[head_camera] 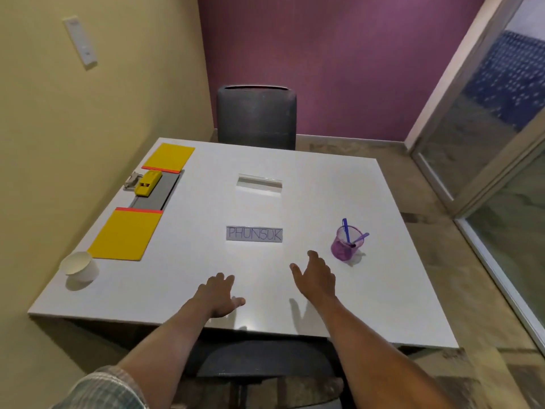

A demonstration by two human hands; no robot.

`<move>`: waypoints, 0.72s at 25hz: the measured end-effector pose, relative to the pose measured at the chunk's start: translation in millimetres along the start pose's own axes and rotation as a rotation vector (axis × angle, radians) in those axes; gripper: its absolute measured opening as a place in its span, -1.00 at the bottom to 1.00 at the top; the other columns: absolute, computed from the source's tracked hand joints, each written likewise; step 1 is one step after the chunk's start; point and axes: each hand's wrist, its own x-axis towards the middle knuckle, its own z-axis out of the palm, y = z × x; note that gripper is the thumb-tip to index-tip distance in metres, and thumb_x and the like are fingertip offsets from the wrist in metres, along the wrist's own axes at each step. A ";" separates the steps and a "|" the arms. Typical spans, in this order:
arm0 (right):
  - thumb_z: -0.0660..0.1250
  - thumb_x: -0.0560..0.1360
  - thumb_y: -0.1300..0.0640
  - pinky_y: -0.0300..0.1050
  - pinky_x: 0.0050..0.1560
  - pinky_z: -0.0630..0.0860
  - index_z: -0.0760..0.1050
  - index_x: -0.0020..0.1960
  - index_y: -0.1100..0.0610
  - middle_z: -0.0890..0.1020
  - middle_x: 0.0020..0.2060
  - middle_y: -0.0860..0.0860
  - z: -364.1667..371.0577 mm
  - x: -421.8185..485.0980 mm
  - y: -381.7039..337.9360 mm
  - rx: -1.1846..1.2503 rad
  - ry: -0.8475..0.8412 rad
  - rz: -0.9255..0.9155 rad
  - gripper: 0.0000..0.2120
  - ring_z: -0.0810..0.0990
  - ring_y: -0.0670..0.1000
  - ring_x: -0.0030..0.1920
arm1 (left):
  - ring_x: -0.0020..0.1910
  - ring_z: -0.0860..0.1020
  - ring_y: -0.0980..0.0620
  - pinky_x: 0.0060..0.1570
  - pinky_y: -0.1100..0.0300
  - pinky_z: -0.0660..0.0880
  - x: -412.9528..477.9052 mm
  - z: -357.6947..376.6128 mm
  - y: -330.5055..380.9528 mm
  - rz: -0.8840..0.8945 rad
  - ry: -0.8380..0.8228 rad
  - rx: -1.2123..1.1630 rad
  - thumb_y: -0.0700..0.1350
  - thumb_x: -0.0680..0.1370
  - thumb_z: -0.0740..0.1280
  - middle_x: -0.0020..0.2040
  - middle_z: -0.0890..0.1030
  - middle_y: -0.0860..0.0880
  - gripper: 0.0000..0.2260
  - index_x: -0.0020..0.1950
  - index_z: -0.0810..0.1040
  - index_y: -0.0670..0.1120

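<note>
Both my hands reach out over the near part of a white table (383,261). My left hand (219,295) is palm down with relaxed fingers and holds nothing. My right hand (315,276) is open too, thumb spread, fingers pointing toward a paper strip (254,234) lettered "PHUNSUK" that lies a little beyond it. A purple mesh pen cup (345,246) with two purple-blue pens stands just right of my right hand.
Along the left edge lie two yellow sheets (125,234) (169,157), a grey clipboard (160,191) with a yellow stapler (148,182) on it, and a white paper cup (79,267). A rectangular slot (259,184) is cut mid-table. A dark chair (256,116) stands behind.
</note>
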 end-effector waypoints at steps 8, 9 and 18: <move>0.32 0.56 0.02 0.17 0.22 0.47 -0.04 0.61 0.06 0.37 0.47 0.16 -19.3 81.6 57.2 0.117 0.049 0.183 -0.23 0.50 0.25 0.33 | 0.38 0.38 -0.12 0.29 -0.06 0.40 31.3 33.0 -27.4 -0.085 -0.079 -0.061 0.28 0.55 0.23 0.41 0.37 -0.09 -0.38 0.49 0.27 -0.04; 0.32 0.56 0.03 0.16 0.21 0.46 -0.03 0.61 0.06 0.39 0.46 0.16 -16.3 89.3 59.5 0.113 0.042 0.202 -0.24 0.51 0.25 0.32 | 0.37 0.39 -0.11 0.29 -0.05 0.40 33.2 36.3 -36.8 -0.093 -0.090 -0.057 0.27 0.54 0.24 0.40 0.38 -0.09 -0.39 0.47 0.29 -0.04; 0.22 0.57 0.12 0.16 0.17 0.48 0.39 0.35 0.21 0.58 0.17 0.31 4.7 139.9 70.5 0.111 0.180 0.435 -0.62 0.56 0.34 0.18 | 0.45 0.34 -0.15 0.37 -0.07 0.38 53.7 38.5 -143.8 -0.089 -0.061 0.029 0.30 0.54 0.22 0.53 0.23 -0.14 -0.36 0.50 0.22 -0.03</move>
